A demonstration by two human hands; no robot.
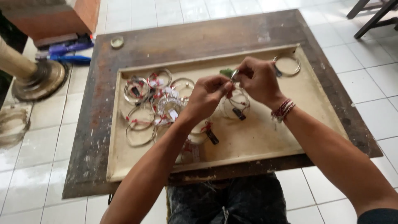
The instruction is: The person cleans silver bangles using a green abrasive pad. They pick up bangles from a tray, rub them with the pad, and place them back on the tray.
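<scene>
The left hand (207, 93) and right hand (259, 79) meet above the middle of the tray (265, 141), both closed in a pinch on one thin silver bangle (234, 75); it is seen nearly edge-on, running up and away between the two sets of fingertips, equally near to both. Directly below hangs another ring with a small dark tag (239, 113), and to the left lies a heap of bangles (155, 101) tied with red thread and small white tags, with one plain ring (287, 65) alone at the tray's far right corner on the dark wooden desk (186, 39).
</scene>
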